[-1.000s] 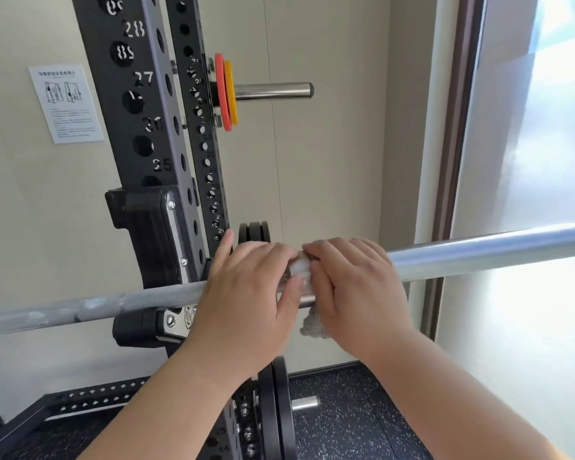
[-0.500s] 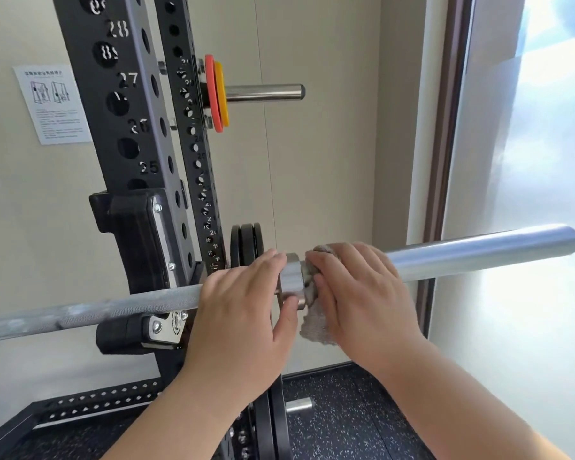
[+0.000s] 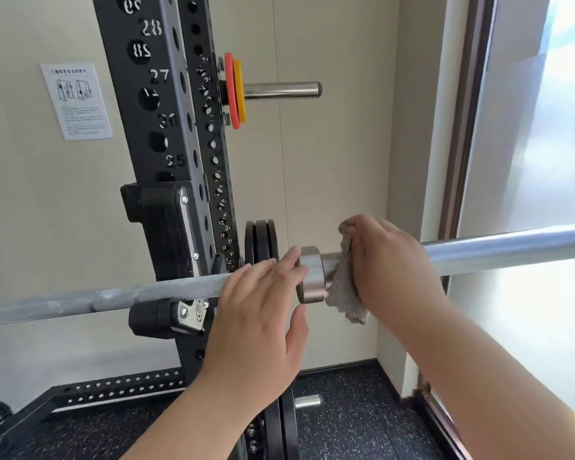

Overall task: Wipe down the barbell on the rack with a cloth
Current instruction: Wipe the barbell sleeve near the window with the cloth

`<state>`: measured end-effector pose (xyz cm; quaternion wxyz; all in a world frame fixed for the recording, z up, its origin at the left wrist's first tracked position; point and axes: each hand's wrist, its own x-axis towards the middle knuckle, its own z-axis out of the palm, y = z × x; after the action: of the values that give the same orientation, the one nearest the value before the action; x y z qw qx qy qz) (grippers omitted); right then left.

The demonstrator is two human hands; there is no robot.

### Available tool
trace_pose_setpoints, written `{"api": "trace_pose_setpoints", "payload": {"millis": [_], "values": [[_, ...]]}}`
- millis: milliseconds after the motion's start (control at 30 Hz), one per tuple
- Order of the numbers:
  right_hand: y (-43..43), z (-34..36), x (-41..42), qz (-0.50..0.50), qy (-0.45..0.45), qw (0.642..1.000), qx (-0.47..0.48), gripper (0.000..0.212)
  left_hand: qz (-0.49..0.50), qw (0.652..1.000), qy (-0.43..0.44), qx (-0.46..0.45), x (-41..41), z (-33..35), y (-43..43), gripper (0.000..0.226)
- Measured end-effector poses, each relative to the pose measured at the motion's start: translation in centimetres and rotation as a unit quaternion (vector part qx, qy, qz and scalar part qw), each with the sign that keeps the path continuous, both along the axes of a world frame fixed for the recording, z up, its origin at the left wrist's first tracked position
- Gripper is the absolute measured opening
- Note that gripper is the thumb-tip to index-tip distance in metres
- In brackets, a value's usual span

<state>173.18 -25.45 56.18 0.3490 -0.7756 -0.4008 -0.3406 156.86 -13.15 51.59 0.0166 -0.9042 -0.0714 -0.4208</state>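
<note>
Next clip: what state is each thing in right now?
barbell: lying in the rack hook, sleeve unloaded.
cloth: bunched around the sleeve beside the collar.
right hand: gripping the cloth on the sleeve.
left hand: fingers fairly straight, resting on the shaft by the collar.
storage peg: carrying two thin plates, red and yellow.

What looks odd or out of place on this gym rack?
Only small things: the grey knurled steel barbell shaft carries whitish, chalky-looking patches to the left of the left hand. The black rack upright shows one numeral mirrored, 82 under 28. Nothing looks bent, spilled or broken.
</note>
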Motion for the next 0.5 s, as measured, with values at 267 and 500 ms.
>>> {"api": "trace_pose_setpoints", "payload": {"millis": [267, 500], "values": [[3.2, 0.5, -4.5, 0.094, -0.001, 0.989, -0.112, 0.031, -0.027, 0.997, -0.071, 0.023, -1.6, -1.1, 1.1, 0.025], [3.3, 0.7, -4.6, 0.069, -0.031, 0.991, -0.114, 0.027, 0.127, 0.99, 0.053, 0.006, -2.0, 0.8, 1.0, 0.055]]}}
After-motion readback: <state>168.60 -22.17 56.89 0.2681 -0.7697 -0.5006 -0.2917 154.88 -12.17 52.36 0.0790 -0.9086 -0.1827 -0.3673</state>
